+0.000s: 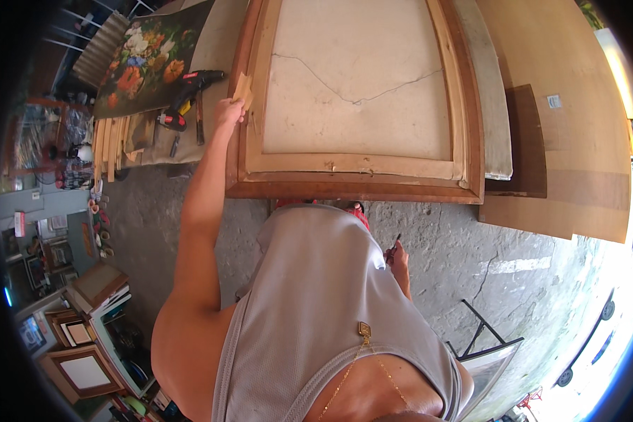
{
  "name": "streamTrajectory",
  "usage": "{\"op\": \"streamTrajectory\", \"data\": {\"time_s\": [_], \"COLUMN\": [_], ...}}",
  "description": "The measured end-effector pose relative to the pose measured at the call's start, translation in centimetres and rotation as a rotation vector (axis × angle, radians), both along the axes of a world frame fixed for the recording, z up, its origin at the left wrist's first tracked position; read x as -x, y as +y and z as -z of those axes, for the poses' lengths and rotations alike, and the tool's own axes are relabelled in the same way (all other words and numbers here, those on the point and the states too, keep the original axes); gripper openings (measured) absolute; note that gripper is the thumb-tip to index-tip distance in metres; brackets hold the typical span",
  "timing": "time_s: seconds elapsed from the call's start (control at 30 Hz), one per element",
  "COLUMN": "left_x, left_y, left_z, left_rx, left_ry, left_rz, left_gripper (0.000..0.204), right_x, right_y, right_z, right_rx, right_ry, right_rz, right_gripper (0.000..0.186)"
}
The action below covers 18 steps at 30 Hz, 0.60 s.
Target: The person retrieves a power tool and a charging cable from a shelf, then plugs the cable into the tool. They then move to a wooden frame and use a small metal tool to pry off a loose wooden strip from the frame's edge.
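A large framed canvas lies back side up in front of me, its brown wooden frame (352,191) around a pale canvas back (359,126) with a thin wire strung across it. My left hand (230,112) reaches to the frame's left side, closed on a flat light-brown wood strip (243,89). The strip overlaps the frame's edge; whether it is fixed there I cannot tell. Low at my right side, clear of the frame, my right hand (399,261) is closed around a dark slim tool (398,239). Its kind is mostly hidden by the fingers.
Left of the frame lie a black-and-red cordless drill (193,84) and a long-handled tool (200,123). A flower painting (144,60) and wood strips (109,144) are beyond them. Brown boards (577,141) lie at right. A black metal stand (482,330) is on the concrete floor (443,232).
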<state>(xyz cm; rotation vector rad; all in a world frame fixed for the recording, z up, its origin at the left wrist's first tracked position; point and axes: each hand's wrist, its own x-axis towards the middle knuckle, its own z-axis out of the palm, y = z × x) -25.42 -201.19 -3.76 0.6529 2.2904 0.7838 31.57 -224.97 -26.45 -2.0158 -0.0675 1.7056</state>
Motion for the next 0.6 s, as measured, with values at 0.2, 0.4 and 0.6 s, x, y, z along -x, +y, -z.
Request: {"op": "streamTrajectory", "data": {"time_s": [0.2, 0.4, 0.6], "left_x": [1.3, 2.5, 3.6], "left_y": [1.0, 2.0, 3.5], "left_z": [0.2, -1.8, -3.7], "left_rx": [-0.015, -0.098, -0.075], "left_ry": [-0.046, -0.230, -0.218], "left_rz": [-0.010, -0.083, -0.034], "left_gripper": [0.022, 0.022, 0.021], "right_x": [0.0, 0.0, 0.1], "right_y": [-0.3, -0.6, -0.6], "right_z": [0.1, 0.3, 0.3], "right_rx": [0.017, 0.021, 0.012], "right_ry": [0.006, 0.027, 0.018], "right_rz": [0.011, 0.028, 0.036], "right_gripper": [0.043, 0.042, 0.042]}}
